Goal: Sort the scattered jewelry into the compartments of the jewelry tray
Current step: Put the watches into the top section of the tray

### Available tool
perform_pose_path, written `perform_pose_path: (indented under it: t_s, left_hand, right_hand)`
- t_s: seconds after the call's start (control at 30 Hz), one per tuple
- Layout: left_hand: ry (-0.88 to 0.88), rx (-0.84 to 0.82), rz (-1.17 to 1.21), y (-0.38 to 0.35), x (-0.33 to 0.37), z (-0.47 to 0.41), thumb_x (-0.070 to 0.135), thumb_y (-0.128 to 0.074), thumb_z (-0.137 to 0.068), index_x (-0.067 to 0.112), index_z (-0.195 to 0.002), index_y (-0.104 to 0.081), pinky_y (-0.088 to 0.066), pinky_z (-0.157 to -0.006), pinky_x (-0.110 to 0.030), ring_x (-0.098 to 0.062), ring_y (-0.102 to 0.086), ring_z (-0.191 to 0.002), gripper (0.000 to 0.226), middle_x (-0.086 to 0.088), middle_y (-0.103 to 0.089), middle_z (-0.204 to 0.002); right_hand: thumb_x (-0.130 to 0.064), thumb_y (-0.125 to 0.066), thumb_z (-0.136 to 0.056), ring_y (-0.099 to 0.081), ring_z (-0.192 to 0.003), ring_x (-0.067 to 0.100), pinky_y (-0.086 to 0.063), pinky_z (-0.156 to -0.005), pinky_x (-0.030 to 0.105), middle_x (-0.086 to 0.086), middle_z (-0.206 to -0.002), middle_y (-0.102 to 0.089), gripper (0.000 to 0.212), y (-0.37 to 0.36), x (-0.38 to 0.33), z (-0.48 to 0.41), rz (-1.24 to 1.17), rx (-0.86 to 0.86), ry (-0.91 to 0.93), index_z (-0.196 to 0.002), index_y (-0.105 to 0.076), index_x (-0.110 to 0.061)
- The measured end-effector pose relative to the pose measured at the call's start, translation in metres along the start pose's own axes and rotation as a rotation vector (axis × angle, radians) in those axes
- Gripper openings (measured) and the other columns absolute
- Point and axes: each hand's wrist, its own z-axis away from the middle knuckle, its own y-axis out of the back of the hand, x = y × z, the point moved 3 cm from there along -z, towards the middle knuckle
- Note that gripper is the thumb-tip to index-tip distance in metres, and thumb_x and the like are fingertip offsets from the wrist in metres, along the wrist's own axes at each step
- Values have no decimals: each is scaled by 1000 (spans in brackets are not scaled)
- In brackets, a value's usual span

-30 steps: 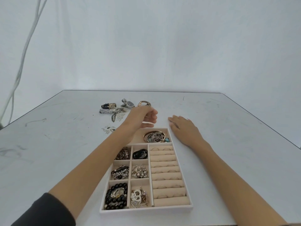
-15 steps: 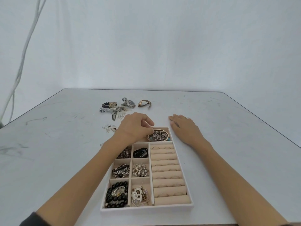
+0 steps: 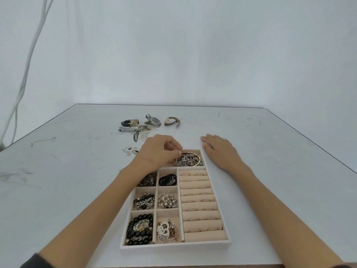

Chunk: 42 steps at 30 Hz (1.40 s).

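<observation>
Your left hand has come back from the far cluster, and its fingers now pinch narrow over the bracelet pile in the top compartment of the jewelry tray; whether they grip a piece, I cannot tell. Your right hand lies flat on the desk beside the tray. Watches remain unsorted at upper centre.

I see an evenly, softly lit scene under diffuse overhead light, with faint shadows beneath both forearms. There is no harsh glare. Wide-angle distortion bows the table edges, and small distant items look slightly soft.
</observation>
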Motion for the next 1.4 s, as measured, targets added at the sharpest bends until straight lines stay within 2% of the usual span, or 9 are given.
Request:
perform_pose_path:
  t_s: [0.13,0.4,0.53,0.67,0.83,1.07,1.2,1.3,1.4]
  left_hand:
    - [-1,24,59,5,-2,4,28,-68,-66,26,-79,-72,-56,-84,-43,-18,-70,-82,15,1,-73,-78]
    - [56,265,235,49,-22,-5,5,-61,-85,18,-83,-68,-58,-77,-30,-19,-66,-85,15,-13,-71,-92]
    - [165,349,124,74,-62,-12,10,-63,-82,23,-80,-69,-55,-86,-44,-27,-67,-89,15,-7,-71,-89]
    - [218,484,97,92,-93,-10,10,-59,-84,28,-77,-67,-53,-90,-45,-24,-65,-79,21,-7,-71,-86]
    - [259,608,57,104,-113,-20,8,-53,-84,22,-82,-67,-55,-83,-45,-21,-59,-59,20,-7,-70,-83]
    - [345,638,-348,109,-121,-50,40,-47,-91,21,-111,-62,-39,-82,-37,-27,-51,-111,31,1,-62,-113]
    - [456,506,-541,109,-131,-65,68,-37,-88,21,-115,-61,-36,-90,-40,-32,-47,-113,60,-9,-58,-118]
    - [445,491,-565,110,-132,-71,74,-39,-83,24,-106,-63,-33,-89,-40,-31,-48,-111,60,-6,-60,-113]
    - [434,467,-561,110,-132,-74,73,-48,-79,29,-97,-62,-32,-90,-40,-28,-48,-112,49,-2,-60,-111]
  right_hand:
    - [-28,-30,-102,-27,-142,17,-15,-118,41,-1,-152,-35,41,0,0,1,-1,4,8,-141,-43,-24]
    - [-28,-29,-102,-29,-140,18,-17,-117,41,-1,-151,-38,41,1,-2,2,16,-4,12,-140,-43,-24]
    - [-25,-32,-102,-30,-140,18,-19,-116,38,1,-149,-40,39,4,-6,2,37,14,25,-138,-47,-20]
    - [-23,-38,-96,-49,-117,24,-38,-98,39,2,-126,-58,33,7,-10,-8,148,69,-2,-123,-57,-18]
    - [-23,-50,-86,-57,-97,26,-31,-80,34,5,-101,-65,22,16,-33,-42,247,70,-89,-97,-65,-12]
    - [-29,-59,-87,-63,-90,22,-48,-80,32,4,-98,-66,21,17,-94,-103,-86,-26,-17,-96,-67,-12]
    - [-22,-51,-89,-59,-86,33,-49,-77,33,10,-89,-66,21,-3,-122,-136,-15,-158,63,-86,-66,-8]
    - [-17,-48,-92,-61,-105,32,-50,-91,40,15,-110,-67,30,-18,-129,-154,13,-183,62,-108,-65,1]
    - [-17,-45,-92,-56,-94,29,-45,-80,34,10,-95,-62,21,-34,-132,-166,45,-214,51,-87,-59,-3]
